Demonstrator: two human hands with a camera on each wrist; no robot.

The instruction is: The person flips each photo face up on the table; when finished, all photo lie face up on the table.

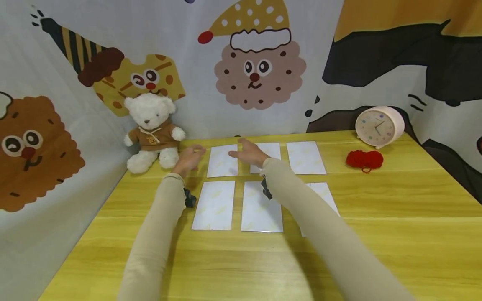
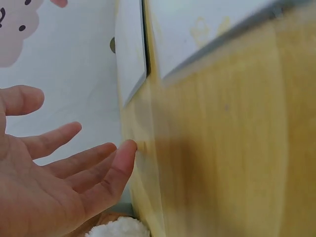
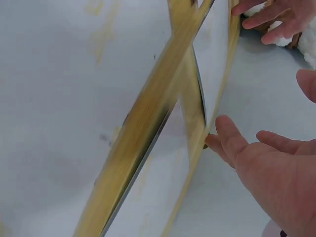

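"Where was the back-left white panel (image 1: pixel 222 164)?"

"Flat on the worktop (image 1: pixel 226 267), between the hands, its long axis running front to back. The left hand (image 1: pixel 189 159) hung just beside its left edge; the right hand (image 1: pixel 251 154) overlapped its right side in the head view, so I judged the right nearer."

"Were they gripping anything?"

"No, both were loosely spread, fingers apart, pinching nothing. I couldn't tell whether any fingertip touched the panel."

"How many panels altogether?"

"Six, in two rows of three. The back-middle panel (image 1: pixel 272 150) was partly hidden by the right hand; then came the back-right panel (image 1: pixel 306 158). In front lay the front-left panel (image 1: pixel 213 205), the front-middle panel (image 1: pixel 260 214) and the front-right panel (image 1: pixel 324 195), the last partly under the right sleeve (image 1: pixel 301 196) in view."

"And farther out?"

"One white teddy bear (image 1: pixel 154 136) to the left; one red yarn skein (image 1: pixel 364 159) and one alarm clock (image 1: pixel 376 127) to the right."
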